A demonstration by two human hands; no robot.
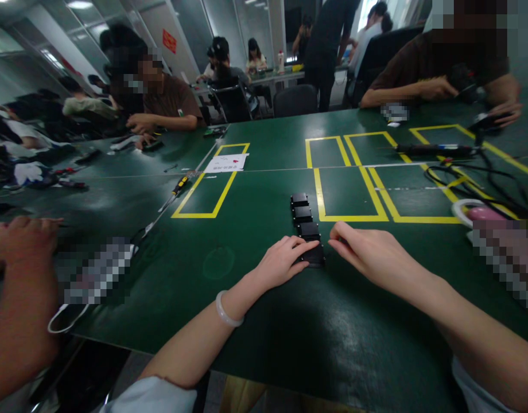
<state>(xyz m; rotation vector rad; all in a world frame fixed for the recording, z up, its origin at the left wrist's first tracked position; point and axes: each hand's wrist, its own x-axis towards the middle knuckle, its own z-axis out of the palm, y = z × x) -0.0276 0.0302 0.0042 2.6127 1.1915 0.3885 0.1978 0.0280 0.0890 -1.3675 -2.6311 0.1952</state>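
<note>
Several small black box-shaped parts stand in a row on the green table, running away from me. My left hand, with a pale bangle at its wrist, grips the nearest black boxy part at its left side, index finger over the top and thumb at the near edge. Just right of that part, my right hand is closed in a pinch, its fingertips apart from the row. Whatever might be between those fingertips is too small or hidden to make out.
Yellow tape outlines mark the table beyond the row. A yellow-and-black screwdriver and a paper label lie left. Black cables and a pink-and-white object are at right. A co-worker's arm rests at far left; others sit opposite.
</note>
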